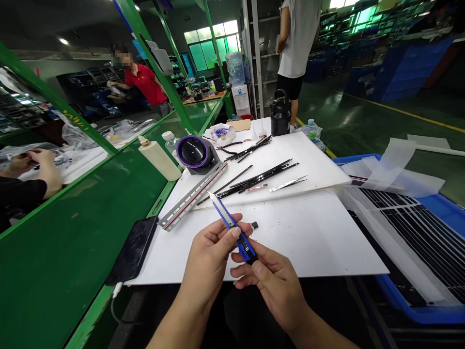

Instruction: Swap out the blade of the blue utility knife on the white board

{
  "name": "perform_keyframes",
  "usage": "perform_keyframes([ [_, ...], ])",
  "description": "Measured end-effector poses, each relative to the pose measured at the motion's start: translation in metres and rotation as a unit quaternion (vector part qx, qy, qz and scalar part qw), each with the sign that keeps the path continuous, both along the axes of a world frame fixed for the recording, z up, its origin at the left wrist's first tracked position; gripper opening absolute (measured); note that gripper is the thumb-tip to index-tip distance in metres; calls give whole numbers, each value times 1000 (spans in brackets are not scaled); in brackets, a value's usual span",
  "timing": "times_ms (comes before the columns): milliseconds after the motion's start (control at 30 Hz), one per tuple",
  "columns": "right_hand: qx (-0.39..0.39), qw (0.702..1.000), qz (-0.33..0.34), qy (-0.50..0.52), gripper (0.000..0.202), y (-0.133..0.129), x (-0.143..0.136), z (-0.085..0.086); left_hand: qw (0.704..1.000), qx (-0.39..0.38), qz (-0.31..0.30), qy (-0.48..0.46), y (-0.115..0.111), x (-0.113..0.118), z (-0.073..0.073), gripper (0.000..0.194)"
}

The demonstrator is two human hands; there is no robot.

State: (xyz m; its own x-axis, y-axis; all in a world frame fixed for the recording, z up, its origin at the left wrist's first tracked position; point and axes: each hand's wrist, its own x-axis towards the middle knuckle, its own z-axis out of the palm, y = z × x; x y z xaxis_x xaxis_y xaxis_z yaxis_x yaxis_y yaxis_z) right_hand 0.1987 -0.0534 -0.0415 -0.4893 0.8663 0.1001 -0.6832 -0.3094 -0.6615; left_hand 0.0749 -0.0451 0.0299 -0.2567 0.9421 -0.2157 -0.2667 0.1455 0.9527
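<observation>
Held blue utility knife [247,251] in left hand [208,252] and right hand [282,286], blade-out; risked cut fingers from slipping.

Black flask [280,118] at far edge of white bench [298,242]. Water dispenser [240,101] beyond. Red-shirted person [145,85] near green post [163,72]. Smartphone [133,249] lying flat, white cable [116,290] plugged in.

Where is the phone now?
In the head view, the phone lies at the left, by the near end of the grey slotted bar, left of the left hand.
</observation>
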Motion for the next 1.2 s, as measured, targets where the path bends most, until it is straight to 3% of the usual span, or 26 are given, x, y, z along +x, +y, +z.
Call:
perform_keyframes([
  [533, 16, 999, -36, -31, 32, -1, -1, -9, 998, 34, -54, 23, -3, 0, -4, 41],
  [767, 61, 996, 18, -70, 41, 1, 1, -3, 998, 12, -37, 54, -6, -2, 0, 34],
  [967, 32, 991, 3, -130, 32, -2, -1, 1, 996, 3, -40, 82, -13, 3, -3, 34],
  [1200, 35, 989, 15, -140, 45, -5, -3, -3, 991, -24, -42, 121, -15, 6, -2, 37],
])
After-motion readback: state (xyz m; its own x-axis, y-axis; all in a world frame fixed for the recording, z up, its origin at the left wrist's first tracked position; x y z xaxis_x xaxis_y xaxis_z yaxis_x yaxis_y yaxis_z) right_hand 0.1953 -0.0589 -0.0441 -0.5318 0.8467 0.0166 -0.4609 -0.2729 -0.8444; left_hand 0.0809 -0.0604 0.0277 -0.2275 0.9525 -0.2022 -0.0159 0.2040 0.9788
